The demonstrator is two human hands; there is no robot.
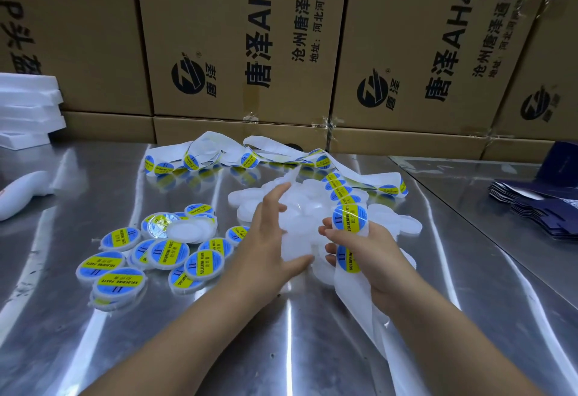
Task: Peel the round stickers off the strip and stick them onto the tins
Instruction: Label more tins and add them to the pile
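Observation:
A long white backing strip (336,187) carrying round blue-and-yellow stickers snakes from the back of the steel table to my right hand (362,248). That hand grips the strip, with one sticker (350,217) standing up at its fingertips. My left hand (269,239) reaches over a heap of plain white round tins (303,208); its thumb and fingers are spread around one white tin (297,247). Several tins with stickers on them (169,253) lie in a pile to the left.
Stacked cardboard cartons (244,51) wall off the back of the steel table (93,333). White foam trays (28,108) sit at far left, a white object (18,195) lies below them, and dark blue flat boxes (538,208) are stacked at right.

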